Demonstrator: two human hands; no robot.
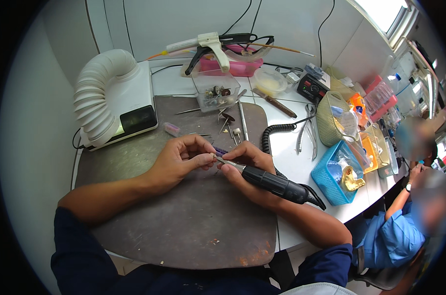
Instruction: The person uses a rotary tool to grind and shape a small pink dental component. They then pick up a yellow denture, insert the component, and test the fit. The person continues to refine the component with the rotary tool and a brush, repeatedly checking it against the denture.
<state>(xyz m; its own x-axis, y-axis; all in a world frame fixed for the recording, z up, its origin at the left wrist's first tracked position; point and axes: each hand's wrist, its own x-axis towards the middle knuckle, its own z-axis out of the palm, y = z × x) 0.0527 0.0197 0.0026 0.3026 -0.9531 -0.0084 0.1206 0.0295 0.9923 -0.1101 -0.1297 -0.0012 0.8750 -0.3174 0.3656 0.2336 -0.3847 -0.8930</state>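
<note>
Between the thumb and fingers of my left hand (186, 156) is a tiny pale piece (213, 155), too small to name surely. My right hand (250, 169) grips a black rotary handpiece (269, 183) with a silver nose, its tip meeting the small piece. The handpiece's cord leaves its rear end at the right. Just beyond the hands lie a pink-bristled brush (172, 129), several mounted burs and polishing discs (228, 118), and a metal rod tool (243, 120). Both hands are above the dark grey work mat (174, 221).
A white suction unit with a ribbed hose (92, 105) stands at the left. Behind the mat are a clear tub of bits (215, 93) and a glue gun (212, 46). At the right sit pliers (311, 132), a blue basket with a dental model (337, 172), and another seated person (392, 231).
</note>
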